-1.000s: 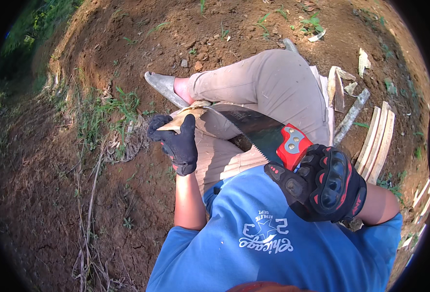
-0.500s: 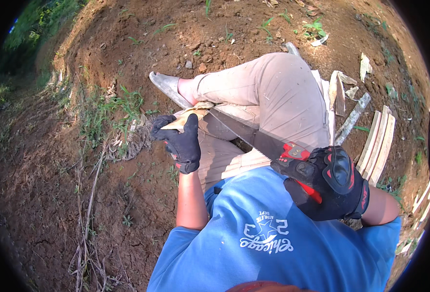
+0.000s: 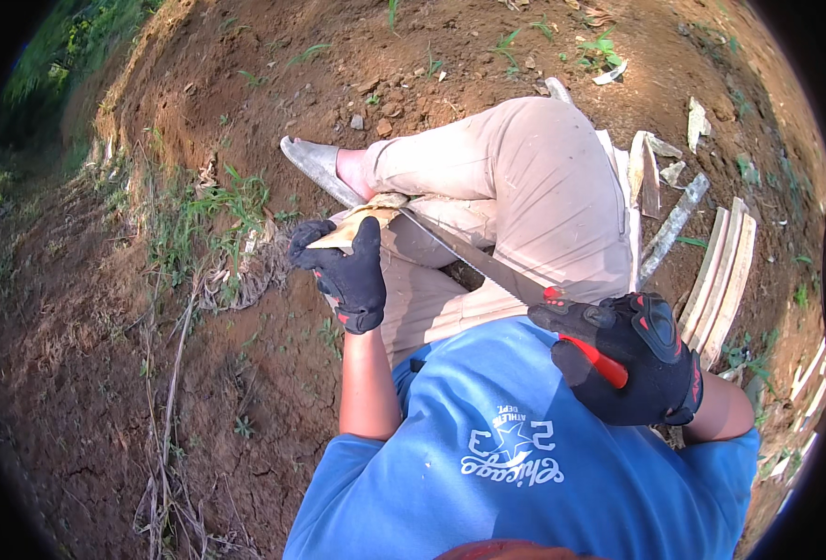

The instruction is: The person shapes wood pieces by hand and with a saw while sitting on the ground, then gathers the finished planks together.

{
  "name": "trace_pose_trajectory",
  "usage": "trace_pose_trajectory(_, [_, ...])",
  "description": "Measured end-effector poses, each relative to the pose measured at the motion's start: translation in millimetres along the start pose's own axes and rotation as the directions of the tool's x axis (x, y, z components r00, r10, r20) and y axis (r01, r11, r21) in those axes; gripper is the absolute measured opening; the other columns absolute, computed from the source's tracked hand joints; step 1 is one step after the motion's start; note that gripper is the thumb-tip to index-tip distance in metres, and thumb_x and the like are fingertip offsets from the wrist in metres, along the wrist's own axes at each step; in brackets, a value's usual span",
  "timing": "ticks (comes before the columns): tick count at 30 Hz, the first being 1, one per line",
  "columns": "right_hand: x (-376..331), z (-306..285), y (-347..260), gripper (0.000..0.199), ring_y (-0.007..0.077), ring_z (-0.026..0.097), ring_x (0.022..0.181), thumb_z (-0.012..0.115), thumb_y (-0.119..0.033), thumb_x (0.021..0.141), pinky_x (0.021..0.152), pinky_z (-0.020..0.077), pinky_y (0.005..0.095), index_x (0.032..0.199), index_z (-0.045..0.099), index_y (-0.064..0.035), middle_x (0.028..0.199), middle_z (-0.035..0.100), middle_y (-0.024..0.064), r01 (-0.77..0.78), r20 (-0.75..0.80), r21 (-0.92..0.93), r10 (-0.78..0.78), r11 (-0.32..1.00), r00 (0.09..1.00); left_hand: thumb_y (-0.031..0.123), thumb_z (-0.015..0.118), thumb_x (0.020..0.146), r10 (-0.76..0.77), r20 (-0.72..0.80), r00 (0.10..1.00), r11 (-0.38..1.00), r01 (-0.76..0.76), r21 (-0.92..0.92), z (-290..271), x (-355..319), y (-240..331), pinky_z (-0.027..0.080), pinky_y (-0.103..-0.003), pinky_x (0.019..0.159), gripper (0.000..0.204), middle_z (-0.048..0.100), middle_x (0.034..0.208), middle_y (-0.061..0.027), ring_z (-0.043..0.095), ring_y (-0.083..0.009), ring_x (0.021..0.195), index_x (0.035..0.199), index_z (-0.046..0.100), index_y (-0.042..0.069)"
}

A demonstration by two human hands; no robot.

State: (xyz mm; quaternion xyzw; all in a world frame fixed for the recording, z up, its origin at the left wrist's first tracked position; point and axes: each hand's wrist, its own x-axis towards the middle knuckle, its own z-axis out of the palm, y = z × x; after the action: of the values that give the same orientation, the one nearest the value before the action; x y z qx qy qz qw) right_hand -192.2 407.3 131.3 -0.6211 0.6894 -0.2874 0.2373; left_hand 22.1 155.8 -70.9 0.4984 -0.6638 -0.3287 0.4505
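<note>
My left hand, in a black glove, is closed on a pale yellow piece of wood or bamboo with a rough, flaky far end. In my gloved right hand, in front of my blue shirt, is a hand saw; its red handle shows between the fingers. The toothed saw blade runs up and left across my lap. Its tip meets or lies close against the right end of the pale piece; I cannot tell whether it is in a cut.
My bent legs in beige trousers lie under the saw on brown soil. Right of them are several pale split strips, a grey flat strip and loose scraps. Grass and dry stalks are at the left.
My right hand has shifted slightly right and turned, so the saw blade shows narrower and more of its handle is visible. The left hand and its pale piece have stayed nearly still.
</note>
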Motion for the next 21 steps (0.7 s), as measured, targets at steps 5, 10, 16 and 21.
trace_pose_trajectory(5, [2.9, -7.4, -4.8, 0.037, 0.0331, 0.074, 0.081, 0.074, -0.015, 0.088, 0.07, 0.0583, 0.0438, 0.124, 0.077, -0.0053, 0.098, 0.077, 0.0152, -0.016, 0.069, -0.016, 0.017, 1.0, 0.997, 0.017, 0.09, 0.083, -0.016, 0.002, 1.0, 1.0, 0.016, -0.008, -0.4, -0.7, -0.6, 0.042, -0.047, 0.106, 0.072, 0.047, 0.124, -0.0158, 0.049, -0.0291, 0.118, 0.13, 0.038, 0.0])
trace_pose_trajectory(10, [18.0, 3.5, -9.5, 0.035, 0.034, 0.076, 0.087, 0.073, -0.011, 0.087, 0.076, 0.0608, 0.044, 0.121, 0.078, -0.0035, 0.107, 0.079, 0.0167, 0.069, -0.01, -0.03, -0.069, 0.997, 0.998, 0.016, 0.09, 0.084, -0.002, 0.003, 1.0, 1.0, 0.002, -0.024, 2.6, -2.0, -0.7, 0.042, -0.047, 0.107, 0.072, 0.047, 0.125, -0.0158, 0.05, -0.0291, 0.118, 0.131, 0.037, 0.001])
trace_pose_trajectory(16, [20.6, 0.9, -17.9, 0.035, 0.0341, 0.077, 0.09, 0.072, -0.007, 0.086, 0.078, 0.0617, 0.0447, 0.12, 0.079, -0.0036, 0.107, 0.079, 0.0162, -0.037, 0.053, -0.046, 0.039, 0.998, 0.998, 0.012, 0.089, 0.085, 0.086, -0.042, 0.995, 0.995, -0.088, -0.049, 2.7, -4.5, -4.8, 0.045, -0.042, 0.106, 0.065, 0.048, 0.122, -0.0108, 0.05, -0.0236, 0.115, 0.127, 0.04, 0.005])
trace_pose_trajectory(21, [5.4, 10.3, -4.9, 0.038, 0.0322, 0.074, 0.083, 0.074, -0.006, 0.083, 0.075, 0.0599, 0.0438, 0.121, 0.078, -0.0019, 0.097, 0.076, 0.0127, 0.086, 0.044, -0.188, -0.079, 0.978, 0.996, 0.016, 0.089, 0.086, 0.02, -0.019, 1.0, 1.0, -0.02, -0.004, 1.3, -3.2, 2.3, 0.045, -0.042, 0.106, 0.065, 0.048, 0.122, -0.0113, 0.05, -0.0241, 0.115, 0.127, 0.04, 0.005])
